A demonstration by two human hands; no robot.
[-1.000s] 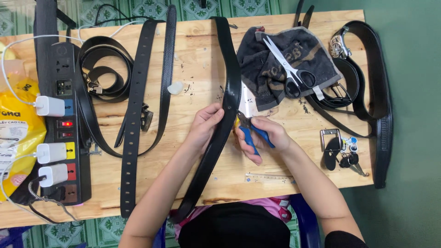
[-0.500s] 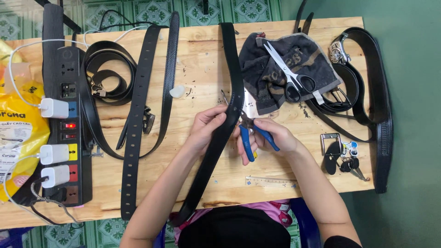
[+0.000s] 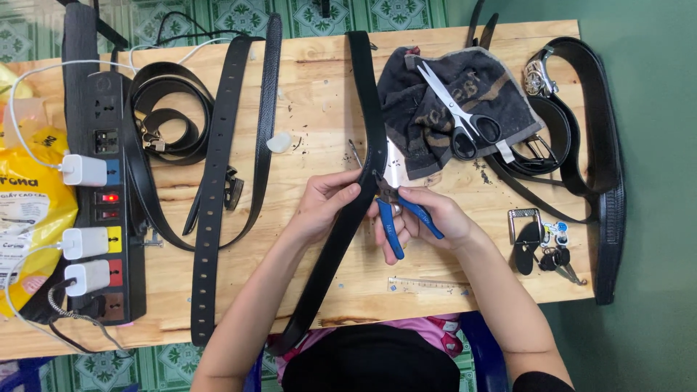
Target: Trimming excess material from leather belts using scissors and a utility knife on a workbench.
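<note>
Right hand is clenched on the blue-handled pliers, nose pointing up-left and touching the right edge of the black belt. Left hand pinches that belt from the opposite side, level with the plier nose, so the contact point sits between the two hands, about equally near both. Belt's long axis runs from the wooden table far edge down past the near edge, bending slightly left below the grip.
</note>
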